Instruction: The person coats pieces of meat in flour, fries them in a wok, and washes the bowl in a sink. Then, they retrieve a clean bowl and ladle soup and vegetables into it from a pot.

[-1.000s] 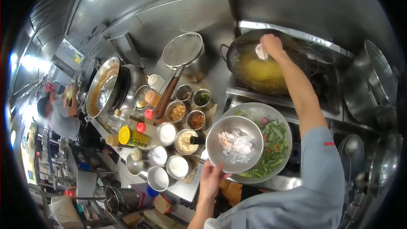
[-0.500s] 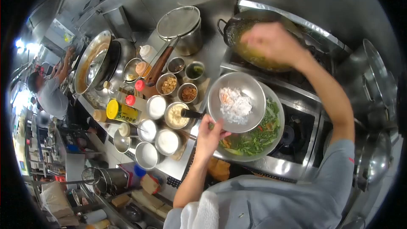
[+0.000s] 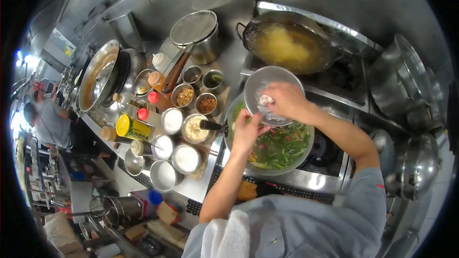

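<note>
My left hand [image 3: 245,131] grips the near rim of a metal bowl [image 3: 265,75], holding it tilted above a wide pan of leafy greens [image 3: 282,150]. Inside the bowl my right hand [image 3: 286,101] has its fingers pinched around a white, powder-coated piece of food [image 3: 266,100]; what lies under the coating cannot be made out. White powder clings to the bowl's inner wall. Behind the bowl, a dark wok [image 3: 327,59] on the stove holds oil [image 3: 282,43] that bubbles in a yellow froth.
On the left counter stand several small metal bowls of seasonings, including white powder [image 3: 185,158] and fried bits [image 3: 206,104]. A strainer [image 3: 193,27] rests on a tall pot [image 3: 205,50]. Large pots [image 3: 399,86] line the right side. Another person [image 3: 48,122] works far left.
My right hand has come back from over the wok into the bowl. The bowl has shifted slightly up and is more tilted, and yellow froth now shows in the oil.
</note>
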Tool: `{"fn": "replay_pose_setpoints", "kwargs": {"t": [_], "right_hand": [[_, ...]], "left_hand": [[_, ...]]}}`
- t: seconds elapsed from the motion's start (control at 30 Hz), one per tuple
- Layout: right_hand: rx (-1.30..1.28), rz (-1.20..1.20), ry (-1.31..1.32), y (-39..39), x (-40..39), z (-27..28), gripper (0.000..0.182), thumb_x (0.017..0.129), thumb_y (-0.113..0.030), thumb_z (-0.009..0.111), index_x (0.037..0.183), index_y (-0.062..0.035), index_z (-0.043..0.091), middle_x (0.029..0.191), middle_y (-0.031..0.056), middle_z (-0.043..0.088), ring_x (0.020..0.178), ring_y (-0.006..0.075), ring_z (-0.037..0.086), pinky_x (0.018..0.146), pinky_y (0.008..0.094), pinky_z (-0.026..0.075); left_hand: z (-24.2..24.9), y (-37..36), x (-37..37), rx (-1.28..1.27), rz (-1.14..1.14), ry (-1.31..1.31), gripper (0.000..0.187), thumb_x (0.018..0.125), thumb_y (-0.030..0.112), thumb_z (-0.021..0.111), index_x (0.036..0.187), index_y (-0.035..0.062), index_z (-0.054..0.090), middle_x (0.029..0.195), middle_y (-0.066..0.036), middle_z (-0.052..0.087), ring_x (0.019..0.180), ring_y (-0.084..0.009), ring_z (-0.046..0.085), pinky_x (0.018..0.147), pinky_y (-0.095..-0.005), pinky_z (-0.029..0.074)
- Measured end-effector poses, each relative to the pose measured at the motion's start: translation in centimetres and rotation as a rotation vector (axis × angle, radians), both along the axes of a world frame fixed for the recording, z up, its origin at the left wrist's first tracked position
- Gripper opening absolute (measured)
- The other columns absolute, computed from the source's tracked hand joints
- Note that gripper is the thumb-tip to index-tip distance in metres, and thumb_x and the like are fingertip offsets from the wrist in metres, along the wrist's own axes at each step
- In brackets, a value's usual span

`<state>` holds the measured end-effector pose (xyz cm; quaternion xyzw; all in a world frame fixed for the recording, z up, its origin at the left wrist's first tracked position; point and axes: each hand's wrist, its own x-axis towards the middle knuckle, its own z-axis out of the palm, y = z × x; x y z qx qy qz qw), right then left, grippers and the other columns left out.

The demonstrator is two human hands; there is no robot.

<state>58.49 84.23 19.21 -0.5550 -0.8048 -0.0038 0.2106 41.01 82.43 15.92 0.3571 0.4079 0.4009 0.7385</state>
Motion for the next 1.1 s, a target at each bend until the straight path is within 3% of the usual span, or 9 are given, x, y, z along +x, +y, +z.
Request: {"fn": "replay_pose_setpoints", "kwargs": {"t": [0.07,0.13,0.2,0.27,0.33,0.53,0.63,0.83,1.1], "right_hand": [[-0.214,0.015,0.054,0.3,1.2,3.6,0.03,0.07,-0.015,0.067,0.1,-0.008,0.069,0.099,0.0141,0.067,0.093,0.0334,0.062,0.08,0.0453,0.05],[-0.136,-0.051,0.052,0.7,2.4,5.7,0.025,0.069,-0.016,0.07,0.092,-0.007,0.071,0.093,0.0127,0.068,0.083,0.0266,0.065,0.074,0.0409,0.051],[-0.238,-0.062,0.294,1.5,4.4,8.6,0.024,0.07,-0.017,0.073,0.091,-0.0053,0.07,0.081,0.0091,0.068,0.07,0.0172,0.063,0.066,0.0337,0.049],[-0.195,-0.058,0.296,2.8,6.4,11.5,0.031,0.067,-0.022,0.074,0.093,-0.0045,0.07,0.079,0.0137,0.069,0.068,0.0254,0.065,0.066,0.0337,0.05],[-0.175,-0.055,0.409,3.8,8.4,14.1,0.03,0.072,-0.021,0.075,0.091,0.0007,0.07,0.078,0.0106,0.069,0.07,0.0141,0.063,0.067,0.03,0.05],[-0.049,-0.052,0.493,7.3,12.9,20.1,0.026,0.074,-0.017,0.073,0.09,0.002,0.069,0.081,0.0098,0.069,0.073,0.0148,0.064,0.071,0.0289,0.05],[0.0,-0.2,0.283,10.9,15.3,17.9,0.027,0.073,-0.02,0.073,0.093,-0.0009,0.07,0.086,0.0124,0.07,0.078,0.0208,0.066,0.074,0.0338,0.051],[-0.088,-0.514,-0.059,19.4,19.3,5.5,0.018,0.08,-0.016,0.065,0.092,-0.004,0.072,0.097,0.02,0.069,0.094,0.0348,0.066,0.083,0.0436,0.052],[-0.194,-0.784,0.024,24.8,23.4,-3.5,0.022,0.083,-0.012,0.061,0.101,0.0005,0.066,0.11,0.0236,0.064,0.106,0.0406,0.06,0.088,0.0474,0.05]], "left_hand": [[0.5,0.7,0.6,-0.029,-0.02,-0.022,0.008,0.095,0.01,0.052,0.1,0.0059,0.047,0.101,-0.01,0.062,0.085,-0.0248,0.067,0.075,-0.0305,0.059],[1.2,1.2,1.3,-0.091,-0.046,-0.114,0.009,0.094,0.01,0.053,0.1,0.0062,0.046,0.104,-0.012,0.063,0.086,-0.0261,0.068,0.073,-0.0286,0.058],[1.8,1.5,1.8,-0.098,-0.057,-0.15,0.009,0.094,0.01,0.053,0.1,0.0066,0.046,0.105,-0.013,0.063,0.086,-0.0267,0.068,0.073,-0.0281,0.058],[2.6,1.8,2.5,-0.101,-0.069,-0.184,0.009,0.094,0.01,0.053,0.1,0.0069,0.046,0.106,-0.014,0.063,0.086,-0.0272,0.068,0.073,-0.0275,0.058],[3.2,2.3,3.2,-0.078,-0.086,-0.19,0.011,0.094,0.01,0.053,0.102,0.0067,0.047,0.107,-0.014,0.063,0.086,-0.0265,0.068,0.074,-0.0283,0.058],[3.6,2.6,4.6,-0.026,-0.064,-0.149,0.014,0.094,0.011,0.056,0.098,0.004,0.045,0.106,-0.017,0.061,0.087,-0.0278,0.068,0.077,-0.0293,0.058],[3.3,0.9,2.8,-0.024,-0.034,-0.067,0.015,0.095,0.014,0.058,0.098,0.0057,0.046,0.105,-0.014,0.06,0.088,-0.0251,0.067,0.075,-0.0295,0.059],[1.4,-2.2,-2.4,-0.081,0.029,0.064,0.014,0.094,0.013,0.059,0.094,0.0061,0.047,0.102,-0.011,0.06,0.087,-0.0192,0.064,0.07,-0.0282,0.06],[2.3,-3.4,-4.2,-0.044,0.123,0.096,0.011,0.094,0.01,0.057,0.092,0.0066,0.047,0.099,-0.009,0.06,0.086,-0.0159,0.063,0.069,-0.0277,0.059]]}}
